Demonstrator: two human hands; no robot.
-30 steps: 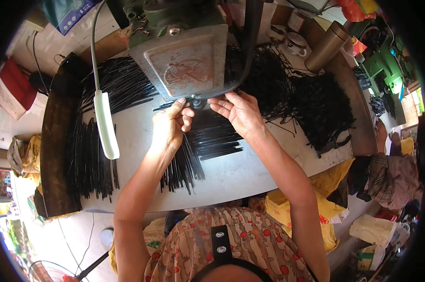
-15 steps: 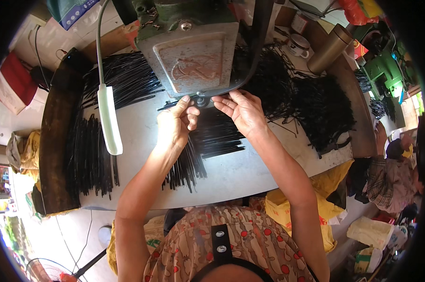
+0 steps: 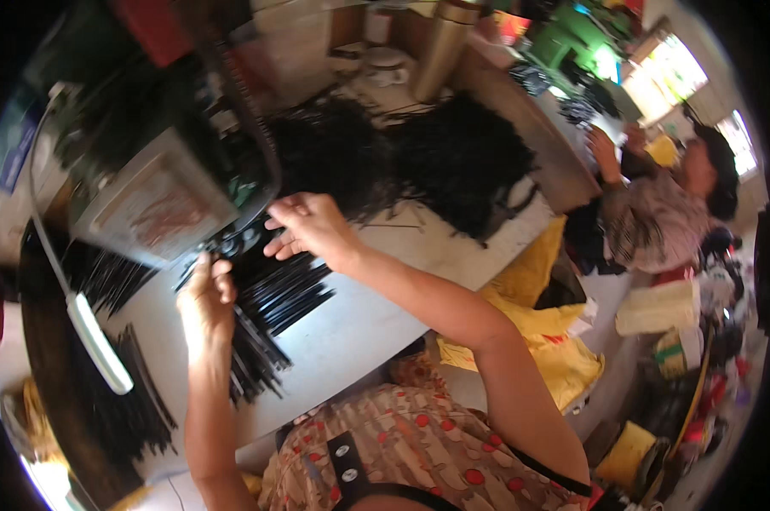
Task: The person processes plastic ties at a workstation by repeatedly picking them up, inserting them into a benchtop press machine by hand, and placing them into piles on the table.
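Surface point(image 3: 359, 332), pale grey, runs slantwise beneath both hands. Over its far left part stands a green machine point(image 3: 129, 140) with a grey metal cover plate point(image 3: 163, 204) and a curved black bar point(image 3: 272, 166). A tangled black heap point(image 3: 462, 162) covers the far right; a yellow plastic bag point(image 3: 564, 362) lies past the near right edge. Thin black strips point(image 3: 287, 294) lie bunched below the plate, just beside the left hand point(image 3: 204, 300). That hand's fingertips are drawn together under the plate; blur hides whether they grasp a strip. The right hand point(image 3: 317, 230) is released, fingers loosely spread near the bar. A bronze-coloured flask point(image 3: 443, 51) stands far back, beside a white mug point(image 3: 385, 68).
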